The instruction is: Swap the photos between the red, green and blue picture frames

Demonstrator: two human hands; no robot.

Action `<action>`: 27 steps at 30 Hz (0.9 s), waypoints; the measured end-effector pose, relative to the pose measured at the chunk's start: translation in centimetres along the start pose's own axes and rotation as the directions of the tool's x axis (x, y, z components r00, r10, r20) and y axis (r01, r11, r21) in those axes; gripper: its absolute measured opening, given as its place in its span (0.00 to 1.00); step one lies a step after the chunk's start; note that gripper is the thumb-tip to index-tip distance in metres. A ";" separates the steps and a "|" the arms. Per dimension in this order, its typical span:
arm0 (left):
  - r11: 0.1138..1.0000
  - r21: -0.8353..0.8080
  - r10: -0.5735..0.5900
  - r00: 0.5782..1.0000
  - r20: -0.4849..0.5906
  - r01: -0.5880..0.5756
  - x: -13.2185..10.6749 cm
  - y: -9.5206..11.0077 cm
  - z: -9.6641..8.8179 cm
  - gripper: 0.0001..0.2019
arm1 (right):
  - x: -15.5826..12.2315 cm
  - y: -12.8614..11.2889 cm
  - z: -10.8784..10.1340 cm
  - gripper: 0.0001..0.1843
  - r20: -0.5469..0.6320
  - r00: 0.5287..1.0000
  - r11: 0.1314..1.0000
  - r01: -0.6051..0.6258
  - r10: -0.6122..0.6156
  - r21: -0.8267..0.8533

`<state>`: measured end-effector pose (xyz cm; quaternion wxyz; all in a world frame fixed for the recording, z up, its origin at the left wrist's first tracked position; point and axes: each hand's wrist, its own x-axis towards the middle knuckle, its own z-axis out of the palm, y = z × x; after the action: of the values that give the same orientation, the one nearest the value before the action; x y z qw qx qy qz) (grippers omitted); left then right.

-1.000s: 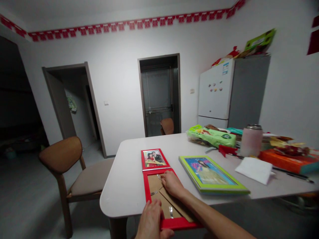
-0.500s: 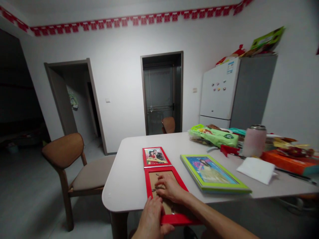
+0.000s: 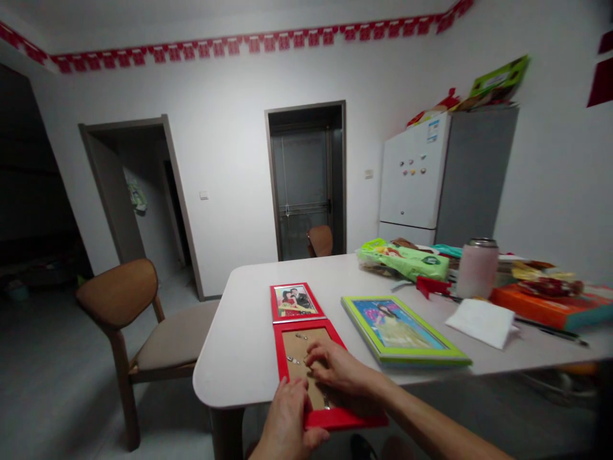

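Note:
A red double photo frame lies open near the table's front edge. Its far panel (image 3: 297,301) shows a photo of two people, while its near panel (image 3: 281,348) has a brown backing board (image 3: 295,348) with small metal clips (image 3: 294,360). My left hand (image 3: 288,409) grips the near left corner of that panel, thumb along the front edge. Over the right side of the backing board, my right hand (image 3: 338,367) has its fingers bent and fingertips drawn together close to the board. What they pinch, if anything, is hidden.
Right of the red frame lies a green-edged framed picture (image 3: 400,329). Farther right are a folded white tissue (image 3: 481,321), a pink tumbler (image 3: 477,268), a green packet (image 3: 412,260) and an orange box (image 3: 546,306). A wooden chair (image 3: 119,291) stands left of the table (image 3: 225,338).
My right hand has shifted right and slightly down across the backing board, uncovering the metal clips at its left. My left hand stays on the frame's corner. The view has turned slightly right.

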<state>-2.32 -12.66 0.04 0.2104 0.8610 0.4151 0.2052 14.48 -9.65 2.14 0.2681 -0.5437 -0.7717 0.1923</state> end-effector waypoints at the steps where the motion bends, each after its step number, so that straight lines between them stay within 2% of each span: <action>1: 1.000 -0.006 0.005 1.000 -0.006 -0.005 0.0 0.0 0.0 0.32 | -0.9 0.1 -0.6 0.12 0.070 0.997 0.999 0.012 -0.014 0.033; 3: 1.000 -0.010 0.009 1.000 -0.013 -0.009 -0.1 0.0 0.0 0.31 | -2.2 0.1 -1.2 0.14 0.171 0.985 0.998 0.009 -0.021 0.068; 5: 1.000 -0.014 -0.001 1.000 -0.017 0.001 -0.1 0.0 0.0 0.31 | -2.9 -0.3 -1.3 0.12 0.170 0.985 0.999 -0.010 0.001 0.052; 9: 0.999 -0.038 -0.021 1.000 -0.019 0.020 -0.2 -0.1 0.1 0.33 | -2.9 -1.1 -0.6 0.09 0.078 0.997 0.999 -0.013 0.010 0.032; 14: 0.999 -0.037 -0.019 1.000 -0.004 0.019 0.0 -0.5 0.2 0.34 | -2.8 -0.6 -0.1 0.19 -0.127 0.987 0.988 -0.109 0.095 -0.109; 16: 0.999 -0.050 -0.021 1.000 -0.010 0.020 0.0 -0.8 0.4 0.34 | -2.7 -0.3 0.0 0.18 -0.163 0.978 0.971 -0.155 0.126 -0.180; 19: 0.995 -0.101 -0.002 0.999 -0.033 -0.001 0.0 -1.4 0.8 0.34 | -2.2 -0.2 -0.1 0.20 -0.192 0.967 0.964 -0.203 0.169 -0.174; 21: 0.984 -0.178 0.011 0.997 -0.082 -0.026 0.1 -1.6 0.9 0.33 | -1.9 -0.5 -0.5 0.20 -0.198 0.965 0.965 -0.207 0.174 -0.160; 23: 0.951 -0.307 -0.028 0.983 -0.182 -0.030 0.3 -1.6 0.7 0.31 | -1.5 -1.0 -1.2 0.18 -0.196 0.968 0.964 -0.192 0.155 -0.185; 25: 0.882 -0.470 -0.130 0.949 -0.287 -0.021 0.9 -1.6 0.2 0.27 | -1.1 -1.9 -1.7 0.16 -0.207 0.970 0.958 -0.177 0.130 -0.227; 27: 0.759 -0.651 -0.264 0.901 -0.344 -0.026 1.6 -1.8 -0.5 0.23 | -0.6 -3.3 -1.8 0.15 -0.222 0.971 0.959 -0.147 0.092 -0.244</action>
<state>-2.80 -10.22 -0.17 0.4109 0.6440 0.4101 0.4983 13.38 -11.28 5.39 0.2621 -0.6369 -0.7234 0.0480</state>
